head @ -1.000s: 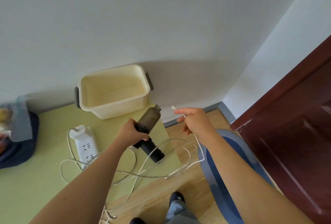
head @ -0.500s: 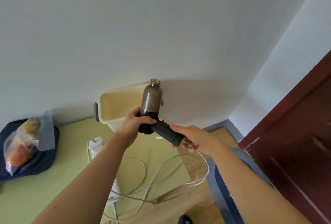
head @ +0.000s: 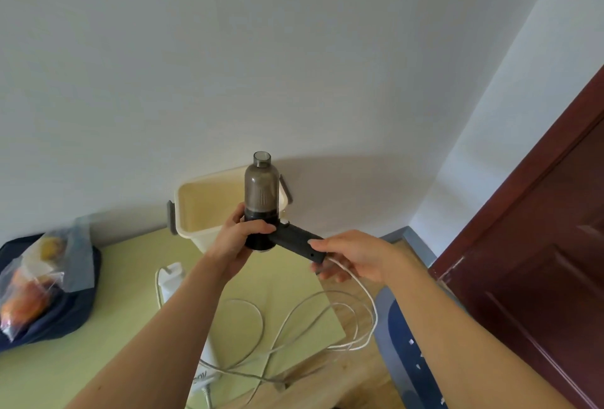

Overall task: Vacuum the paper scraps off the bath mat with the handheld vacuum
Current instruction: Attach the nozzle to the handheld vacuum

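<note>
— What do we have raised in front of us here?

— We hold the handheld vacuum point(head: 261, 203) upright, its smoky clear dust cup pointing up and standing in front of the cream plastic tub point(head: 209, 209) at the foot of the white wall point(head: 228, 65). Our left hand point(head: 237, 240) is wrapped around the dark base of the body, fingers curled across its front. Our right hand point(head: 351, 256) is closed on the end of the dark handle, which angles down and right from the body.

— And the cord?

— A white cable point(head: 356, 281) leaves the handle end beneath our right hand and loops over the green mat point(head: 287, 287), forward of the tub, ending near a white power strip point(head: 171, 281).

— Where is the bath mat?

— The blue bath mat point(head: 405, 343) lies on the wooden floor point(head: 359, 372), right of the tub and below our right forearm, beside the dark red door point(head: 539, 261). A few pale paper scraps point(head: 411, 341) rest on it, well apart from the vacuum. Left of the tub sits a navy bag point(head: 65, 310) with a clear plastic bag point(head: 42, 271) on top.
</note>
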`<state>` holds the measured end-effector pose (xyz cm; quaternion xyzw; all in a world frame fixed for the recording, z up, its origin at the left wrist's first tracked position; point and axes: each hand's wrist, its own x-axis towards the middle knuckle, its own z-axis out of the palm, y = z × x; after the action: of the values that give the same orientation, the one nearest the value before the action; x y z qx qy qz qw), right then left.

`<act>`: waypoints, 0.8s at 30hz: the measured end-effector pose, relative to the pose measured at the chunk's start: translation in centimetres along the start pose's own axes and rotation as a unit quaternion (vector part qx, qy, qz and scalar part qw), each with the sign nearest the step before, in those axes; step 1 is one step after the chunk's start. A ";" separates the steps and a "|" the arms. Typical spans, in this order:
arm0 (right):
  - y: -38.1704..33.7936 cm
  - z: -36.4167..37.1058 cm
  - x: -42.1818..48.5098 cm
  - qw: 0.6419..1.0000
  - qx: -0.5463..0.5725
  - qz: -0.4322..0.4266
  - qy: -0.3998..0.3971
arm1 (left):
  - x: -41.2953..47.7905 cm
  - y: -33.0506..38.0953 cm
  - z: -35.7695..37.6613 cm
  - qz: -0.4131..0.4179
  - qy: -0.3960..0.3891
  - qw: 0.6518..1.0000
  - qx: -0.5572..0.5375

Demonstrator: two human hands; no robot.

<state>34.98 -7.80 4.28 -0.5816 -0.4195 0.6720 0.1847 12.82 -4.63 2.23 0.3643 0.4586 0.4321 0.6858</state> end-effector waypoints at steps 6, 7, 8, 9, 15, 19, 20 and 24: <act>0.1 0.3 0.4 0.995 0.052 -0.048 0.065 | 0.3 0.5 0.4 -0.022 0.000 0.999 -0.027; 0.2 0.5 0.4 0.993 0.066 -0.063 0.081 | 0.5 0.5 0.3 -0.020 -0.001 0.999 -0.040; 0.2 0.7 0.4 0.990 0.073 -0.080 0.095 | 0.8 0.5 0.4 -0.016 -0.004 0.998 -0.060; 0.1 0.9 0.5 0.987 0.071 -0.096 0.110 | 1.0 0.3 0.4 -0.013 -0.007 0.997 -0.082; -0.4 1.5 0.8 0.976 0.055 -0.142 0.155 | 1.0 0.3 2.3 -0.014 -0.003 0.983 -0.182; -0.7 1.3 0.6 0.981 0.100 -0.127 0.104 | 0.7 0.1 3.0 -0.076 -0.034 0.977 -0.195; -0.6 1.1 0.6 0.985 0.081 -0.118 0.097 | 0.7 0.1 3.2 -0.080 -0.039 0.976 -0.198; 0.1 0.0 0.6 0.992 -0.029 -0.079 0.094 | 0.7 -0.2 3.6 -0.075 -0.027 0.974 -0.212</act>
<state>34.87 -7.45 3.86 -0.6124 -0.4639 0.5854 0.2589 16.42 -4.43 2.94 0.1864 0.3643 0.4568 0.7899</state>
